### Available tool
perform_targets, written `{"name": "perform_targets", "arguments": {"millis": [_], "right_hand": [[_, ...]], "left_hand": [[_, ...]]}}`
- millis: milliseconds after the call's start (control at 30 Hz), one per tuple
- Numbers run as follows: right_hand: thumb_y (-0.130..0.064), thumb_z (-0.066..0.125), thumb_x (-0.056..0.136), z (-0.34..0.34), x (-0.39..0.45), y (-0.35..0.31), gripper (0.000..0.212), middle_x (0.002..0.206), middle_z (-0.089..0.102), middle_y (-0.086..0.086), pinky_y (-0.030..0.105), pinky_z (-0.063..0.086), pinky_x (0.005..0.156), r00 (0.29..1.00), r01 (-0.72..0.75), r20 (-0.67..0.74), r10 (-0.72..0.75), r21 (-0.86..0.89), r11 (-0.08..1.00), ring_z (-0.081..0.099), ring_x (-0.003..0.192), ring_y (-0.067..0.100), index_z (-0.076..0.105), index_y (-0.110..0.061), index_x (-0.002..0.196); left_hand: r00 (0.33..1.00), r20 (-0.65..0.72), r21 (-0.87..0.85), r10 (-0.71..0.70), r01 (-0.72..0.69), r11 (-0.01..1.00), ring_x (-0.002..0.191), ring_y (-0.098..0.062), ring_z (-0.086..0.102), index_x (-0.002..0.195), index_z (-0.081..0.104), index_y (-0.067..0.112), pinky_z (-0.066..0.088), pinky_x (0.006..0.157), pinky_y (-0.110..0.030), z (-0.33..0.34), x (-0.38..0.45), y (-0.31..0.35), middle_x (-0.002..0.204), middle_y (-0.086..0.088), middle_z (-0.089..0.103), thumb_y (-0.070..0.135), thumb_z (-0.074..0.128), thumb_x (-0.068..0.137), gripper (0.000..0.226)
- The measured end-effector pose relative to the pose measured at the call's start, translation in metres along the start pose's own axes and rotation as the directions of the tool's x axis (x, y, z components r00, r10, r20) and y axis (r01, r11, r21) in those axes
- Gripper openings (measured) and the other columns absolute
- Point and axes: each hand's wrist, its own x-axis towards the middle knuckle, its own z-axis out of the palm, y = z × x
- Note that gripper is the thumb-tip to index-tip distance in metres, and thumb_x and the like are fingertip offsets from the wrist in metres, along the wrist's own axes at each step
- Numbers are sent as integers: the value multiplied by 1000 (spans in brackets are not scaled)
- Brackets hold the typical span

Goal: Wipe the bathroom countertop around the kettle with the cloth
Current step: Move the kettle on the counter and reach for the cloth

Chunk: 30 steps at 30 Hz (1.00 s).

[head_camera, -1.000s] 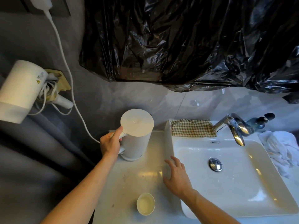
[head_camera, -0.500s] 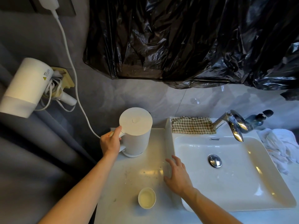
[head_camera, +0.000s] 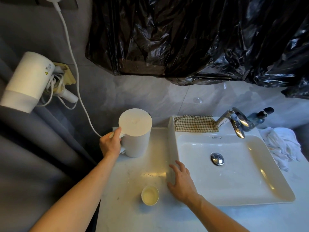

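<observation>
A white cylindrical kettle stands upright at the back of the white countertop, left of the sink. My left hand is closed around its handle on the left side. My right hand rests flat with fingers spread on the sink's left rim, holding nothing. A brown checked cloth lies folded on the ledge behind the basin, left of the tap. Neither hand touches it.
A small cream cup stands on the counter near my right hand. The white basin has a chrome faucet and a dark pump bottle behind it. Crumpled white towels lie at right. A white power cord hangs at left.
The kettle's base, visible under it a second ago, no longer shows and the kettle sits slightly higher in my left hand's grip. My right hand stays on the sink rim.
</observation>
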Motion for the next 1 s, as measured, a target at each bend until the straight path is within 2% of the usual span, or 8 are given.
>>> {"name": "perform_targets", "arguments": {"millis": [167,267,333,467,600,667,867,1000], "right_hand": [[-33,70,94,5,-10,-1,72,170,18,1,34,36,121,1000,5,5,-5,1,1000,30,153,27,37,-27,158],[-35,71,92,1,-17,1,73,169,20,-1,34,43,116,1000,-5,-7,6,45,999,42,146,26,38,-28,157],[-34,70,91,-3,-23,3,72,167,23,-1,34,48,111,1000,-6,-17,7,68,998,52,138,25,40,-28,156],[-31,70,90,-5,-39,10,73,166,25,-4,32,49,107,1000,7,-11,-6,63,998,57,132,23,39,-28,156],[-36,70,93,-16,-41,14,73,166,28,-4,29,44,112,1000,26,-16,-25,76,997,49,141,19,38,-26,158],[-38,70,94,-31,-29,19,72,166,30,-3,31,39,117,999,27,-47,-23,80,996,43,147,20,39,-26,158],[-36,69,98,-98,60,35,72,171,26,4,40,32,123,984,23,-173,-33,-57,998,29,155,26,36,-24,160],[-43,65,97,-124,124,46,80,174,18,10,46,25,126,987,44,-146,-70,-179,983,16,159,34,25,-23,164]], "left_hand": [[998,63,91,22,-27,995,99,-28,65,96,71,15,48,77,-37,-17,-2,-3,105,-8,70,54,68,92,39],[987,-2,186,164,-160,969,113,-25,59,119,62,21,53,92,-45,-37,-14,-15,122,-3,61,55,75,87,49],[970,-11,211,242,-234,949,117,-23,55,125,58,22,51,98,-46,-51,-32,-27,128,-1,55,51,77,87,52],[944,266,210,195,-254,944,110,-14,58,117,57,31,51,90,-37,-66,-80,-55,122,9,53,36,79,89,36],[809,577,375,111,-384,844,109,-5,58,116,55,39,53,91,-34,-63,-107,-78,122,25,47,38,80,86,39],[751,656,415,78,-445,794,111,-3,55,117,53,41,51,92,-31,-53,-115,-75,121,28,44,41,77,87,39],[728,666,415,161,-541,731,112,-3,52,116,51,42,42,82,-22,3,-120,-23,123,24,43,44,72,91,34],[733,653,427,192,-565,706,114,-4,51,118,51,41,43,86,-24,40,-114,2,125,23,42,41,70,93,32]]}}
